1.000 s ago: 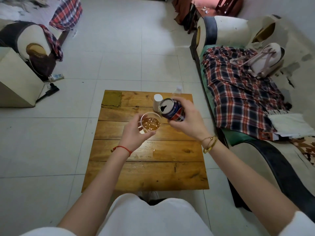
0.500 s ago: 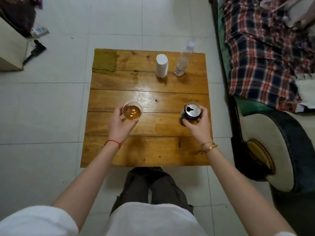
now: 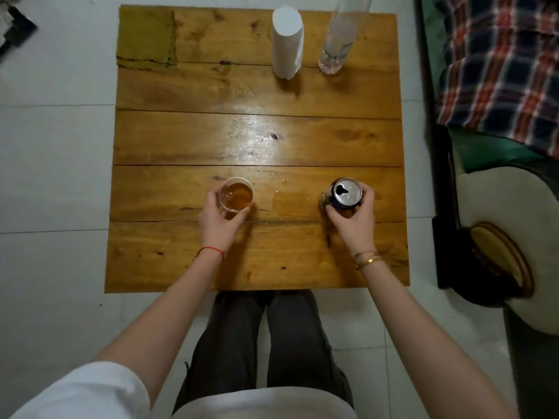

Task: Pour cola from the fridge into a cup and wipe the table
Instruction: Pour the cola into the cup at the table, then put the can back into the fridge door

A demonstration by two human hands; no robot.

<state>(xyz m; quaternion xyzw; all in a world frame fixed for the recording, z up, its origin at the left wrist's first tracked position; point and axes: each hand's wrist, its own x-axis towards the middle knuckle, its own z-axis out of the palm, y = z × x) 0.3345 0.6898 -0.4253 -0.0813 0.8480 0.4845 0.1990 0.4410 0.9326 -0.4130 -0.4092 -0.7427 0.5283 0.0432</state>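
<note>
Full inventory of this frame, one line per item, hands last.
table: 1, brown wood, centre
cup: 1, clear, amber drink inside, near left of table
can: 1, dark blue, silver top, opened, near right
spill: 1, wet patch between cup and can
roll: 1, white, upright, far side
bottle: 1, clear, right of roll
cloth: 1, olive, far left corner
blanket: 1, red and navy plaid, on sofa at right
left hand: holds cup
right hand: holds can

white sleeves (image 3: pixel 99 385) | dark trousers (image 3: pixel 263 337) | red wrist string (image 3: pixel 210 251) | gold bangles (image 3: pixel 367 259)
</note>
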